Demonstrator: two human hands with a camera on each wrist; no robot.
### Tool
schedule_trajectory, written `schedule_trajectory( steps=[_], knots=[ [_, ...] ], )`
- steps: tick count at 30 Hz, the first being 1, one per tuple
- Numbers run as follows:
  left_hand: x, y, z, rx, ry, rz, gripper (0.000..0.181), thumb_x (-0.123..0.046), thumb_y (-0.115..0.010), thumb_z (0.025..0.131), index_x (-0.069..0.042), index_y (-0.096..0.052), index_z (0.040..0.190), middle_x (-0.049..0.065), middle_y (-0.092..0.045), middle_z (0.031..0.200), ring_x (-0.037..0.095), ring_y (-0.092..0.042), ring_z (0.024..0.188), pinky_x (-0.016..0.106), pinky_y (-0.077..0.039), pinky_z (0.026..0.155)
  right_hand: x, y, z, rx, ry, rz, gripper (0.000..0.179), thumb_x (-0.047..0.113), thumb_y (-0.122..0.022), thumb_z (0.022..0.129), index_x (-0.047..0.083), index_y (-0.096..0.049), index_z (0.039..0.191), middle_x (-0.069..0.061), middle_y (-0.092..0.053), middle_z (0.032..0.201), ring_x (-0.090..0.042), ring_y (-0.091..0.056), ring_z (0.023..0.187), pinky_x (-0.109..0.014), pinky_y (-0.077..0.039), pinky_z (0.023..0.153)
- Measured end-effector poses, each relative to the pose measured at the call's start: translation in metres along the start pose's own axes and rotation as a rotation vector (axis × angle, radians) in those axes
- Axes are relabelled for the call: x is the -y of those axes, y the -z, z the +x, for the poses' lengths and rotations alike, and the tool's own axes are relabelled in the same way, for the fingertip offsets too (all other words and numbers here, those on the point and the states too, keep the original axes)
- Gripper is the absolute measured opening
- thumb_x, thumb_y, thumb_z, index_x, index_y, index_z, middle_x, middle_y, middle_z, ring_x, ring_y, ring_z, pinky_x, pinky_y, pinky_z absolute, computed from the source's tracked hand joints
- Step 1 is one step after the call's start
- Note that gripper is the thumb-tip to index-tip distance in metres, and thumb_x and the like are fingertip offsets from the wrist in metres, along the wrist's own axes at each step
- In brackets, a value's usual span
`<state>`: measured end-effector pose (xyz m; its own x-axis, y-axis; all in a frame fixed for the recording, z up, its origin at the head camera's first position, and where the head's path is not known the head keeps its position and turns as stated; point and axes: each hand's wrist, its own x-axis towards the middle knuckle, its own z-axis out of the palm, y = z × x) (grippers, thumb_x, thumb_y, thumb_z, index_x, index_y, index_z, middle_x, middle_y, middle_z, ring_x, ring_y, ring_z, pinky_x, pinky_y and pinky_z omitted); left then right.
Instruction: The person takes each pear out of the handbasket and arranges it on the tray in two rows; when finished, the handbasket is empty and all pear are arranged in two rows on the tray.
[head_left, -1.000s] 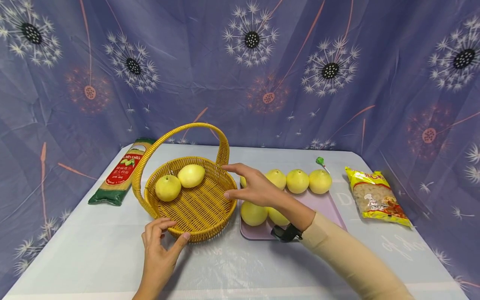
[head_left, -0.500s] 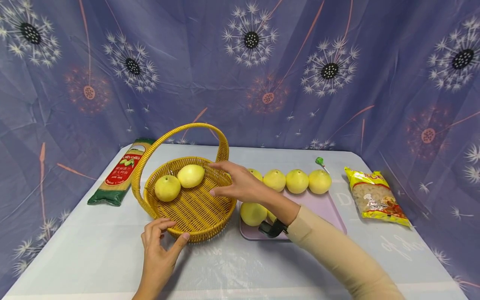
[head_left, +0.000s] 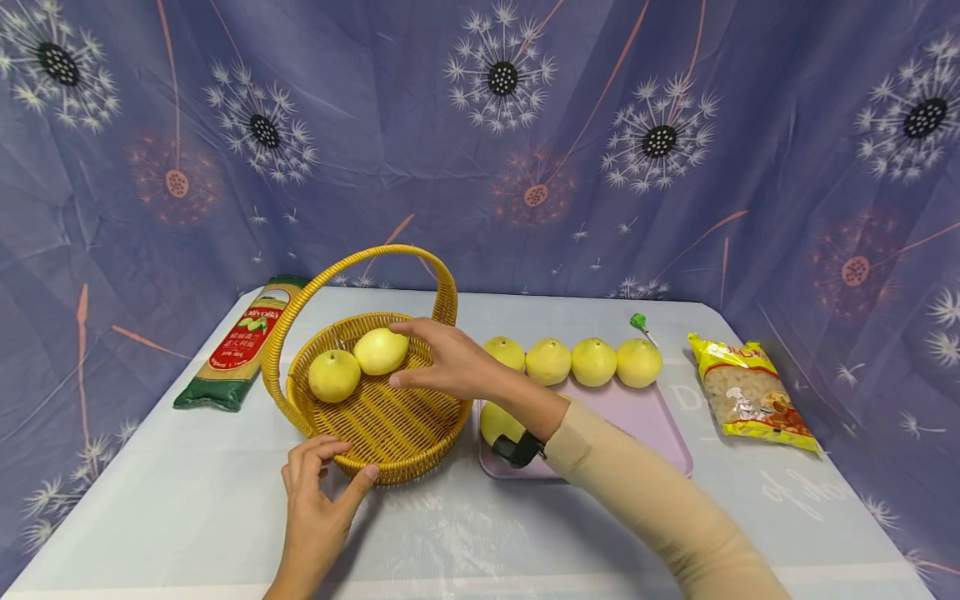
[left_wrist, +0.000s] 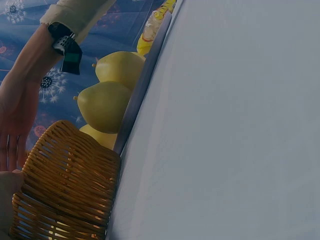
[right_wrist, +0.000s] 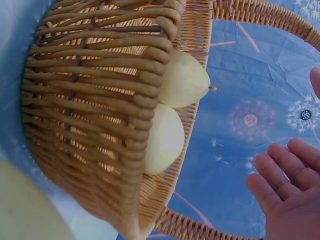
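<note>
Right hand (head_left: 442, 361) spread, holding nothing; left hand (head_left: 318, 493) holds basket (head_left: 412, 462) at 7 o'clock; 12-o'clock fruit (head_left: 381, 352) probably firm, smooth, bruisable, so cup sides.

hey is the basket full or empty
Neither: the basket is partly filled. In the head view, two fruits lie inside, with its woven floor showing bare beside them.

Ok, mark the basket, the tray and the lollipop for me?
Basket (head_left: 397, 421): head view, on its bare woven floor.
Tray (head_left: 637, 412): head view, on its bare surface, in front of the fruit row.
Lollipop (head_left: 638, 321): head view, on its green head.
</note>
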<state>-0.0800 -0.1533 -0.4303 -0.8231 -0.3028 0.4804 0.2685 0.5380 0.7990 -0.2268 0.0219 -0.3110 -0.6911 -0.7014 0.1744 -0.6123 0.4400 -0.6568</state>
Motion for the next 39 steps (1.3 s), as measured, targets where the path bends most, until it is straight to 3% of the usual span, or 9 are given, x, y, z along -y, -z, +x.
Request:
schedule_trajectory(
  steps=[14,27,39],
  knots=[
    [0.001,0.000,0.000,0.006,0.019,-0.001,0.042,-0.002,-0.079,0.072,0.001,-0.056,0.107,0.008,-0.044,0.121,-0.001,-0.028,0.106,0.022,-0.026,0.081,0.012,-0.016,0.024,0.010,-0.003,-0.063,0.070,0.044,-0.071,0.080,0.022,-0.043,0.140,0.004,-0.048,0.141,-0.014,-0.048,0.127,-0.030,-0.047,0.097],
    [0.002,-0.001,0.000,0.024,0.058,0.008,0.043,-0.003,-0.079,0.072,-0.002,-0.056,0.109,0.009,-0.043,0.122,-0.001,-0.027,0.106,0.023,-0.026,0.082,0.019,-0.028,0.042,0.049,-0.001,-0.180,0.069,0.046,-0.069,0.082,0.020,-0.042,0.141,0.004,-0.049,0.141,-0.013,-0.046,0.130,-0.032,-0.040,0.105],
    [0.001,0.000,0.000,0.009,0.017,0.001,0.042,-0.001,-0.078,0.072,0.002,-0.056,0.107,0.008,-0.044,0.121,0.000,-0.027,0.106,0.022,-0.026,0.081,0.014,-0.031,0.051,0.079,-0.007,-0.205,0.070,0.046,-0.066,0.084,0.018,-0.040,0.143,0.002,-0.048,0.142,-0.014,-0.044,0.131,-0.032,-0.040,0.105]
  ],
)
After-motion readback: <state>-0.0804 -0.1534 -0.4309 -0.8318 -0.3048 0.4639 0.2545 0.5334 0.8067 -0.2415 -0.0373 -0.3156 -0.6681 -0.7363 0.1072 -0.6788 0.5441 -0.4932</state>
